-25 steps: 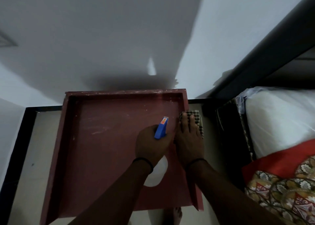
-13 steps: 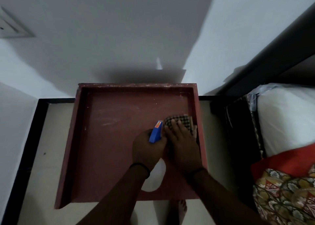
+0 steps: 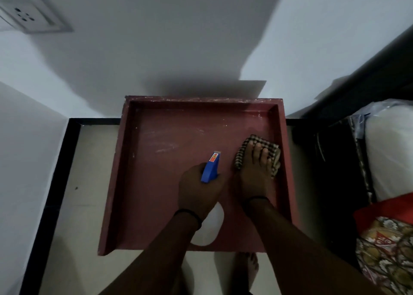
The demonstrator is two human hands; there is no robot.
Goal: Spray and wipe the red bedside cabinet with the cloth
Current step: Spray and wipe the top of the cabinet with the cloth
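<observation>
**On the cabinet top: one cloth, one bottle, two hands**

Down on the recessed top of the red bedside cabinet (image 3: 156,205), you are working with one checked cloth (image 3: 241,155), one spray bottle (image 3: 211,168) and your two hands. Each wrist is wearing one black band. One socket plate (image 3: 31,15) is showing on the wall at the upper left. One white pillow (image 3: 391,156) and one patterned cover (image 3: 386,256) are lying on the bed at the right. One bare foot (image 3: 248,270) is showing on the floor tiles (image 3: 78,183) below the cabinet's front edge.

A raised rim is running along the cabinet's back, left and right sides, while the front edge is sitting level with the surface. The cloth is lying in the right half, just beside the right rim and well apart from the back rim. The widest stretch of uncovered surface is lying to the left of your hands, carrying whitish smears (image 3: 167,148). The cabinet's back is standing against the wall, and the dark bed frame (image 3: 368,75) is standing near its right side.

Your left hand (image 3: 199,189) is curling its fingers round the bottle's neck, with the blue trigger head pointing toward the back rim. The white body is hanging under the wrist, and you cannot tell whether it is touching the surface. Your right hand (image 3: 254,176) is lying palm down with fingers straight and slightly spread. It is pressing the cloth onto the cabinet and grasping nothing. Both forearms are reaching in over the front edge, with the hands side by side and near each other.
</observation>
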